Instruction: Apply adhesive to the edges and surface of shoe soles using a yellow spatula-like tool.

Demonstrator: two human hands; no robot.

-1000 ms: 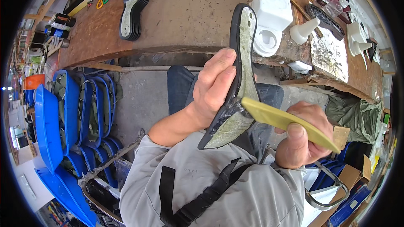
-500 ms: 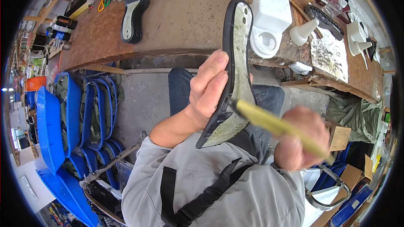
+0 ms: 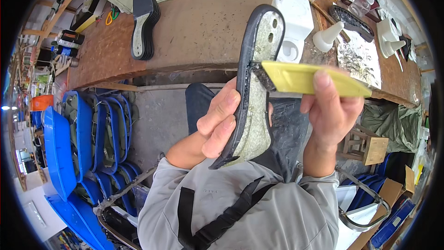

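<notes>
My left hand (image 3: 218, 120) grips a black shoe sole (image 3: 255, 125) by its left edge. The sole stands tilted up before my chest, its speckled grey-green middle facing me and two small holes near the top. My right hand (image 3: 333, 106) is closed round the yellow handle of a brush (image 3: 300, 78). Its short dark bristles touch the sole's narrow middle, close to the inner side of the black rim. The left thumb and part of the fingers are hidden behind the sole.
Stacked soles (image 3: 144, 28) lie on the brown workbench (image 3: 199, 23) at the far left. A white plastic container (image 3: 292, 18) and a white cone-shaped nozzle (image 3: 327, 38) stand at its right. Blue trays (image 3: 60, 146) lean at my left, and a wooden stool (image 3: 373, 150) is at my right.
My right hand has moved up with the brush, whose bristles have gone from the sole's lower left edge up to its narrow middle. The left hand still holds the sole, now more upright.
</notes>
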